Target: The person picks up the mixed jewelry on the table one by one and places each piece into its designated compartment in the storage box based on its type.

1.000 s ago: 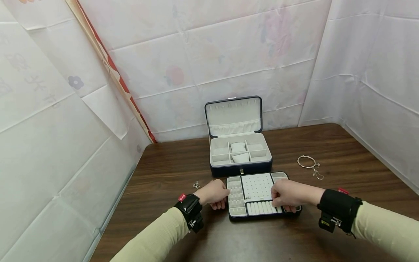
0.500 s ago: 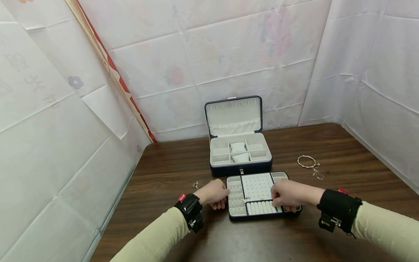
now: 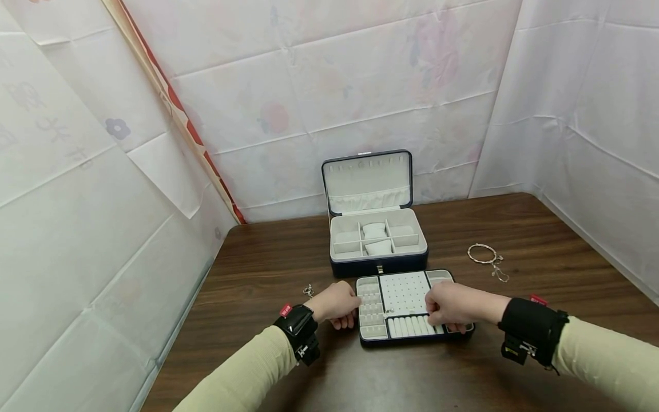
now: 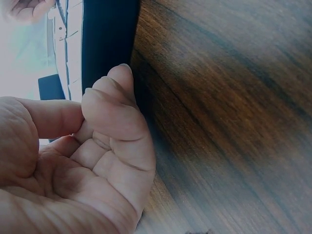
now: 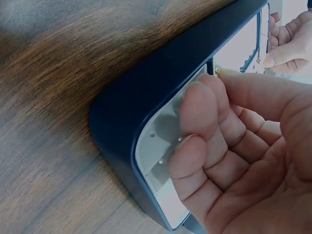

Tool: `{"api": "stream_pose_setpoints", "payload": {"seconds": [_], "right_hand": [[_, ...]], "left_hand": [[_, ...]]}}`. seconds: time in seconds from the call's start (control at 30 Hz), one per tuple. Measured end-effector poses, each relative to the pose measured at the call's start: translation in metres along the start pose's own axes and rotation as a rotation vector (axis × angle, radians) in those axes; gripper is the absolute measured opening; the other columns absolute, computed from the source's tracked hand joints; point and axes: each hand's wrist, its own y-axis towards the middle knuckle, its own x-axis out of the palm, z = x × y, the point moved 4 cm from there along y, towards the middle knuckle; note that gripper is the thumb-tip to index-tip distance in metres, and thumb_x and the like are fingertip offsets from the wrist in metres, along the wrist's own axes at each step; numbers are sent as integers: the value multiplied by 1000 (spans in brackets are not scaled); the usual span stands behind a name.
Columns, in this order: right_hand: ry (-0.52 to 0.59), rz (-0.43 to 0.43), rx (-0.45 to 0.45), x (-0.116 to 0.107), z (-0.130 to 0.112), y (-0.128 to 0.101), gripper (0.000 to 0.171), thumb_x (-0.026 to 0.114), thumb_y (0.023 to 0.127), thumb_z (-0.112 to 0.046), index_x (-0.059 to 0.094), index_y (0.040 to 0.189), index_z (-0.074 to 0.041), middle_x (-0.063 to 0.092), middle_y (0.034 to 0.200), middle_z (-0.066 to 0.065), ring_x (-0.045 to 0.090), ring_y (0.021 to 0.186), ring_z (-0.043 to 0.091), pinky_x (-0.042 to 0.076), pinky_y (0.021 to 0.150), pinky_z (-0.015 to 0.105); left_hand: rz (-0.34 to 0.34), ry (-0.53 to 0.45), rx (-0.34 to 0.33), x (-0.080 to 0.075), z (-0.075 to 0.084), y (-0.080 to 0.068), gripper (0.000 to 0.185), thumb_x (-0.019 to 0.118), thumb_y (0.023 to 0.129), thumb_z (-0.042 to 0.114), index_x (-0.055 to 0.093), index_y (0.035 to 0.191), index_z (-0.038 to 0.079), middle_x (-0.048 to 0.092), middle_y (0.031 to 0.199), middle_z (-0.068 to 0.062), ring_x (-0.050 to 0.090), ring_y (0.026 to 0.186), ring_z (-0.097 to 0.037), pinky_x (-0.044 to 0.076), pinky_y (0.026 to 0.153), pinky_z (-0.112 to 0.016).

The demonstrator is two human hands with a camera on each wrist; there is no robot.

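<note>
A navy jewelry tray (image 3: 404,340) with a pale lining lies flat on the table. At its left edge is my left hand (image 3: 336,304), fingers curled, its thumb and fingertips gripping the rim. My right hand (image 3: 452,306) is over the tray's right part, by the white ring rolls (image 3: 412,327). Between its thumb and forefinger shows a small gold-coloured piece of jewelry (image 5: 217,71), mostly hidden by the fingers. The other right fingers curl over the tray's end compartment (image 5: 161,141). A small piece of jewelry (image 3: 389,311) lies at the lower left of the dotted panel.
Behind the tray stands an open navy jewelry box (image 3: 380,264) with divided compartments and two white cushions (image 3: 379,248). A bangle (image 3: 481,254) and a thin chain piece (image 3: 500,274) lie at the right. Another small ornament (image 3: 309,290) lies beside the left hand.
</note>
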Motion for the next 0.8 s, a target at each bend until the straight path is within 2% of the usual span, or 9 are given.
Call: {"api": "stream_pose_setpoints", "payload": {"seconds": [0.3,0.8], "right_hand": [[-21,3,32,1,1,0,23,74,91,-8,61,74,-16,58,55,1,54,44,11,48,44,26],[-11,8,-5,1,4,2,25,75,88,-5,56,75,-15,57,55,2,52,42,12,43,41,25]], "left_hand": [[-1,10,7,0,0,0,39,54,101,15,68,72,-6,67,58,-10,53,42,-13,46,40,-24],[-2,-5,10,0,0,-1,38,54,101,14,68,72,-7,67,59,-13,53,42,-13,46,40,-24]]}}
